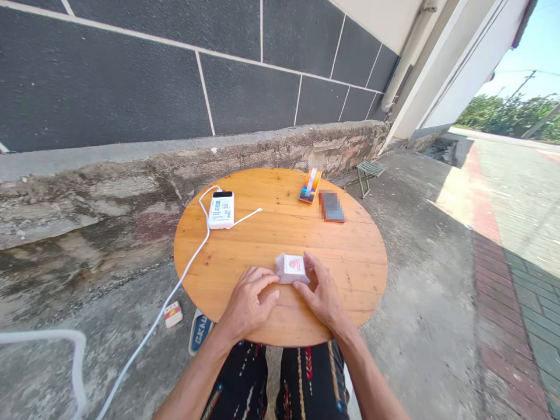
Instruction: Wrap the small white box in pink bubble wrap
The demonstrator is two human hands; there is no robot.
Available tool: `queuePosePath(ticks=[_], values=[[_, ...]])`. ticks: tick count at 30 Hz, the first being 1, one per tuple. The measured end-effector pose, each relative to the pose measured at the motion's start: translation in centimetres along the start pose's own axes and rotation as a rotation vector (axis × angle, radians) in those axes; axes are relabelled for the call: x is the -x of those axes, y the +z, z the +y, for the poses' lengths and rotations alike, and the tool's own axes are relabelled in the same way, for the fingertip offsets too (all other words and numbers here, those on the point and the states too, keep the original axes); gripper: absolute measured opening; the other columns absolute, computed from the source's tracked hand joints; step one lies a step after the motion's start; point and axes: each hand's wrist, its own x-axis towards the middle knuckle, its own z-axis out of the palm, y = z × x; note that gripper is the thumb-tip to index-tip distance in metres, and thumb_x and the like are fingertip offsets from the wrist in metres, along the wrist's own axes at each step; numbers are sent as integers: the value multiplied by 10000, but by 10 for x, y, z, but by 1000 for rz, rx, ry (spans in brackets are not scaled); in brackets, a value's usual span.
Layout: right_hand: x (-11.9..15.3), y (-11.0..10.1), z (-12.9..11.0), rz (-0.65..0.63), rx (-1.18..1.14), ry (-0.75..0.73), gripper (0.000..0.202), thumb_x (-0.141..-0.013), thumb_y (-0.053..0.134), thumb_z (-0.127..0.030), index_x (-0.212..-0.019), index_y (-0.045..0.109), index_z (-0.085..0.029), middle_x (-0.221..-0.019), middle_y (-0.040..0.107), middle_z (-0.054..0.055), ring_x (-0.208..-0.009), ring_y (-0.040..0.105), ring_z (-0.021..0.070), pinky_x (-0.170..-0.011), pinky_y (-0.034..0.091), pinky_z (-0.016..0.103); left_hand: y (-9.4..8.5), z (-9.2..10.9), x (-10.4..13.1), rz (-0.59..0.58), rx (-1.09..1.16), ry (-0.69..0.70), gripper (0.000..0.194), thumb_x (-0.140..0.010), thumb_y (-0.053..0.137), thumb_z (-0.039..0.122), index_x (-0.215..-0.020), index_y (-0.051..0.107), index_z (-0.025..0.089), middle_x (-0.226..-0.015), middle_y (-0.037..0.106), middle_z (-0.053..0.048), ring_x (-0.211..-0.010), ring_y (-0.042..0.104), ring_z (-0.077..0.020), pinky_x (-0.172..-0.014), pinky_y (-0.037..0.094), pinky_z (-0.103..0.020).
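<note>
Wooden table (245, 245) — packet (293, 268), power bank (221, 211), cable (188, 269)

My trousers (318, 384), at six o'clock, are black, patterned with broken white dashes, tan chain-like stripes, a red feathery strip and touches of blue; my left hand (251, 297), right hand (322, 293) and forearms (370, 373) are bare

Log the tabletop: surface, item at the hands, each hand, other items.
Surface: round wooden table
Item at hands: small packet in pale wrapping, white label with red print facing up
Left hand: palm down, fingertips by packet's left end
Right hand: thumb and fingers around packet's right end; grip unclear
Far left: white boxy device with black end, white cable
Far right: orange-and-blue object resembling a tape dispenser, beside a flat dark rectangular item with red edge
</note>
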Motion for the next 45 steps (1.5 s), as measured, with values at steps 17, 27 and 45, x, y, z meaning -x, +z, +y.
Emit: queuePosePath(ticks=[17,27,45], values=[[0,0,0,-4,-9,-5,626,-815,614,-309,-1390,382,-221,-1301,557,122,-1186,528,286,-1019,396,504,0,1,0,-3,3,-2,236,-804,540,142,-1004,655,190,-1008,639,-63,-964,569,-206,-886,472,-382],[0,1,3,-10,10,-5,641,-817,621,-308,-1398,365,-222,-1299,557,122,-1183,527,290,-1005,401,508,-1,2,-1,-4,-2,-2,224,-806,547,152,-995,661,190,-1004,642,-61,-964,574,-204,-887,475,-378],[-1,1,2,0,9,10,625,-807,627,-308,-1382,399,-216,-1289,566,128,-1176,535,294,-1016,392,523,0,0,-1,-8,7,-15,226,-808,541,144,-986,665,204,-998,641,-54,-963,571,-204,-886,470,-376]])
